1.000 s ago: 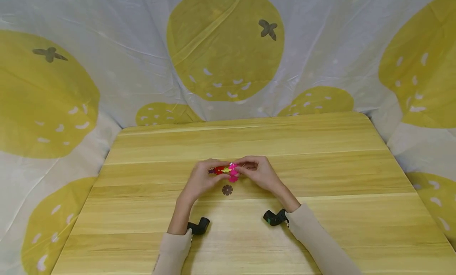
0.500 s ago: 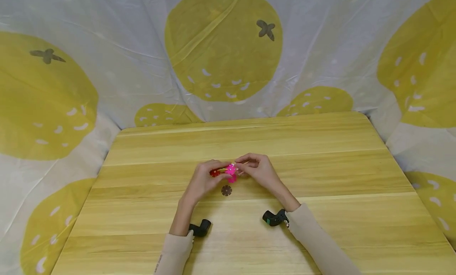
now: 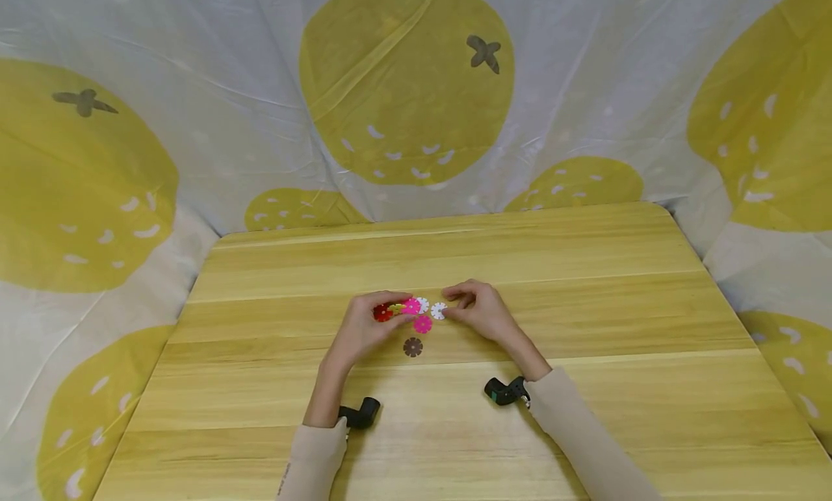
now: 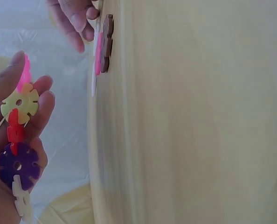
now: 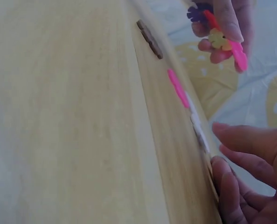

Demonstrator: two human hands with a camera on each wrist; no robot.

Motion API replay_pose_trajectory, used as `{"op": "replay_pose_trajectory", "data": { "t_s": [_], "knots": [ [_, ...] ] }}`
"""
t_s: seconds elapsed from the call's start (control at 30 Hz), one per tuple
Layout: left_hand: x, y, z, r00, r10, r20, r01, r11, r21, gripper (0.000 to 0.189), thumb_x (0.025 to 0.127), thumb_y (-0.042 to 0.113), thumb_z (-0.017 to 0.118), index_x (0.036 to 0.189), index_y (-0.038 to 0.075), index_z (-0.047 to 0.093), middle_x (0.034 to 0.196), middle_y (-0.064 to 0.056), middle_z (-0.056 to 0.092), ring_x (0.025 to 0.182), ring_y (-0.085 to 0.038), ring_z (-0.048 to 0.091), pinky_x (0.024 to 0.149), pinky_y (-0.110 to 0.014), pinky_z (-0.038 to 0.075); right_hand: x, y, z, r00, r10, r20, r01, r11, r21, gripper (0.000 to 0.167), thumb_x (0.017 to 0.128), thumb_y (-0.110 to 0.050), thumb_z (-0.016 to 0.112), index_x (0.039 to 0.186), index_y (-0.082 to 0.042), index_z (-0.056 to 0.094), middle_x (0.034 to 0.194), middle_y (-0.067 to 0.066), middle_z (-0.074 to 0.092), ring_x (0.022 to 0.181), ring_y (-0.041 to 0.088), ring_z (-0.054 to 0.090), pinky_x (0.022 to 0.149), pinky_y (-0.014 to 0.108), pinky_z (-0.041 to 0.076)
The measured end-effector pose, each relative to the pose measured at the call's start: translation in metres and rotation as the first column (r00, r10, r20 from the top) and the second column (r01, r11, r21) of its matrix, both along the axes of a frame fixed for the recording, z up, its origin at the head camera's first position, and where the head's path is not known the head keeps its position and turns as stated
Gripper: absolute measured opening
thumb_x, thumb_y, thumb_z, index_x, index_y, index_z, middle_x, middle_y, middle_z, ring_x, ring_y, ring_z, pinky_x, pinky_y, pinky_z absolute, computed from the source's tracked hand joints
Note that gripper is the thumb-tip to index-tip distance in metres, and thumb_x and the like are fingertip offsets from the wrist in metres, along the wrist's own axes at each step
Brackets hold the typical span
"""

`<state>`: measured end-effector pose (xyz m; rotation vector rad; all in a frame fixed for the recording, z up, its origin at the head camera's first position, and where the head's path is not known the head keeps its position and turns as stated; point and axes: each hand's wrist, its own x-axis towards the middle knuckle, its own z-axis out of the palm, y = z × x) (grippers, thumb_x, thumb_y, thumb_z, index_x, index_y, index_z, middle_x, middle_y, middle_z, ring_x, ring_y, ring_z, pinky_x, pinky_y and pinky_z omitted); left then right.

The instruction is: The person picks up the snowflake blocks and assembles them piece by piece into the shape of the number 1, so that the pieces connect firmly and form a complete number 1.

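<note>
My left hand (image 3: 367, 326) holds a chain of interlocking flower-shaped plastic discs, pinching its pink end disc (image 4: 24, 74) between thumb and fingers. Behind that pink piece come a pale yellow disc (image 4: 20, 102), a red one (image 4: 15, 128), a purple one (image 4: 19, 164) and a white one (image 4: 22, 198) along the palm. My right hand (image 3: 484, 313) is apart from the chain, thumb and index finger spread with nothing between them. Its thumb is right at a loose white disc (image 3: 438, 311). Another white disc (image 3: 422, 305) and a pink disc (image 3: 422, 324) lie beside it.
Nearer to me, a brown flower disc (image 3: 412, 347) lies flat on the wooden table (image 3: 585, 306). Black wrist devices (image 3: 505, 391) show under both forearms. A white cloth with yellow fruit prints (image 3: 409, 82) hangs behind the table.
My right hand has drawn away from the chain's pink end to the right. My left hand has shifted the chain slightly left, and the loose white and pink discs are uncovered.
</note>
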<state>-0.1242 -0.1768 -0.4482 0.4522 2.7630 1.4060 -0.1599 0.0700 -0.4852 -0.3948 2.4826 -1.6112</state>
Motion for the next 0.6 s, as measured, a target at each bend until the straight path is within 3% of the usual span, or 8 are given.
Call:
{"op": "replay_pose_trajectory", "data": {
  "t_s": [0.33, 0.5, 0.6],
  "knots": [
    [0.0011, -0.0004, 0.0035, 0.999, 0.001, 0.038, -0.002, 1.0, 0.016, 0.032, 0.088, 0.014, 0.084, 0.119, 0.01, 0.078, 0.12, -0.008, 0.077, 0.112, -0.025, 0.071, 0.094, -0.039, 0.059, 0.0062, -0.0062, 0.0051, 0.992, 0.088, -0.089, -0.071, 0.982, 0.175, 0.028, 0.082, -0.012, 0.088, 0.109, -0.006, 0.08, 0.092, 0.008, 0.065, 0.074, 0.01, 0.055, 0.069, 0.022, 0.045],
    [0.0014, -0.0003, 0.0034, 0.999, -0.007, 0.047, 0.006, 1.0, 0.019, 0.032, 0.089, 0.014, 0.083, 0.12, 0.011, 0.078, 0.121, -0.009, 0.077, 0.112, -0.026, 0.071, 0.094, -0.042, 0.059, 0.0076, -0.0057, 0.0073, 0.992, 0.094, -0.083, -0.079, 0.982, 0.173, 0.027, 0.081, -0.01, 0.089, 0.105, -0.006, 0.077, 0.095, 0.008, 0.066, 0.074, 0.01, 0.055, 0.07, 0.022, 0.046],
    [0.0012, -0.0001, 0.0029, 0.998, -0.01, 0.057, 0.009, 1.0, 0.017, 0.031, 0.089, 0.014, 0.083, 0.12, 0.011, 0.078, 0.121, -0.009, 0.077, 0.11, -0.024, 0.071, 0.091, -0.037, 0.059, 0.0066, -0.0045, 0.0071, 0.994, 0.095, -0.057, -0.087, 0.988, 0.129, 0.025, 0.082, -0.006, 0.087, 0.103, -0.006, 0.073, 0.093, 0.008, 0.069, 0.075, 0.011, 0.058, 0.07, 0.021, 0.049]
  ]
}}
